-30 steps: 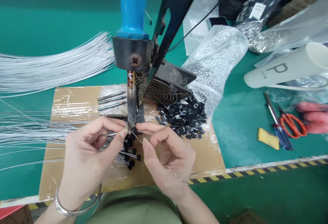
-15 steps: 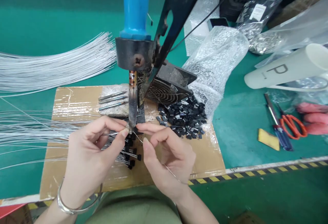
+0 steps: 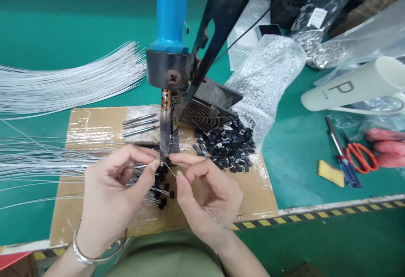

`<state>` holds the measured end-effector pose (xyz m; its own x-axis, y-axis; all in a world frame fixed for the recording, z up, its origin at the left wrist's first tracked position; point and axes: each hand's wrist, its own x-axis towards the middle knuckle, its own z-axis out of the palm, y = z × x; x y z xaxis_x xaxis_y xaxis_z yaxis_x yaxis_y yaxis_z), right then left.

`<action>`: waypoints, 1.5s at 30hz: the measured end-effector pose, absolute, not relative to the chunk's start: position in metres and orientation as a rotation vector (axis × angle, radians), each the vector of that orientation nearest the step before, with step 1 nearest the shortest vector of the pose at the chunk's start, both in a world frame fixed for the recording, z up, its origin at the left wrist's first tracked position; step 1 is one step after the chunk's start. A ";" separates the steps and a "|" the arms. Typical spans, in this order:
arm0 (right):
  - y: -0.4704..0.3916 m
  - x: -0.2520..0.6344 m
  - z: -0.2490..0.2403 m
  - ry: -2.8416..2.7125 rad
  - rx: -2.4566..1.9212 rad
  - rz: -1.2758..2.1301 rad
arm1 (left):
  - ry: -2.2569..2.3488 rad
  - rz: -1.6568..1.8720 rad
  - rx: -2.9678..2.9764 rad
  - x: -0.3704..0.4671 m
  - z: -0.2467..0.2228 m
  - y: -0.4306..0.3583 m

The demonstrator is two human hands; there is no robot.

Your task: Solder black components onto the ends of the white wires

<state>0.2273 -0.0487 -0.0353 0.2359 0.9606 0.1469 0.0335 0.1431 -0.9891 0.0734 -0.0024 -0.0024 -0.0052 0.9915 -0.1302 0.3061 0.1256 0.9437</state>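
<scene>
Head view: left hand (image 3: 110, 192) pinches a thin wire (image 3: 139, 166) at the soldering iron tip (image 3: 164, 152); right hand (image 3: 205, 192) pinches solder wire (image 3: 209, 211) against the same joint. Both grips clenched on their wires. Finished black-capped wires (image 3: 161, 192) lie beneath on the cardboard (image 3: 95, 129); many loose black parts (image 3: 226, 146) and a white wire bundle (image 3: 63, 82) wait on the surface (image 3: 300, 142).

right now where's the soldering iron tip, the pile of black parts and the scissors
soldering iron tip (image 3: 164, 142), head view, on the metal shaft just above the fingers
pile of black parts (image 3: 228, 144), head view, middle of the heap
scissors (image 3: 360, 156), head view, on the orange handles
</scene>
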 end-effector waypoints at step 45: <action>-0.048 0.226 -0.036 -1.127 -1.216 0.864 | 1.462 0.958 1.365 0.071 -0.005 -0.004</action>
